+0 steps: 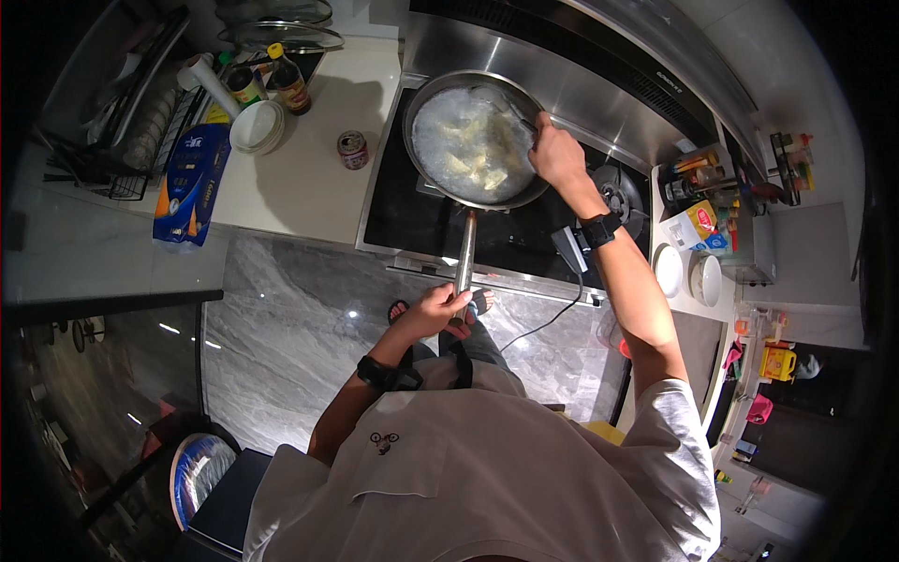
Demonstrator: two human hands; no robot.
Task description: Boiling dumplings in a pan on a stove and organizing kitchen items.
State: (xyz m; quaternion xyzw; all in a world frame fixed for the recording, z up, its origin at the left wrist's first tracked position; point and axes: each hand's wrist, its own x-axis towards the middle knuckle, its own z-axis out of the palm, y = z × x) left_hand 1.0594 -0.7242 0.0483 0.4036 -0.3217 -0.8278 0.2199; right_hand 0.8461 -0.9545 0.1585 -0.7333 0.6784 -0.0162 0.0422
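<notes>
A wide metal frying pan stands over the left side of a black gas cooktop. Cloudy, foaming liquid fills it, with several pale yellow food pieces in the middle, perhaps dumplings. My left hand grips the end of the pan's long metal handle, which points toward my body. At the pan's upper right rim, my right hand is closed around a cooking utensil with a dark handle. Its head dips into the liquid, so its exact kind is unclear.
Left of the cooktop are a can, stacked white bowls, a sauce bottle and a blue package. A second burner lies beyond my right forearm. White bowls and seasonings sit farther right. A cable hangs from my right wrist device.
</notes>
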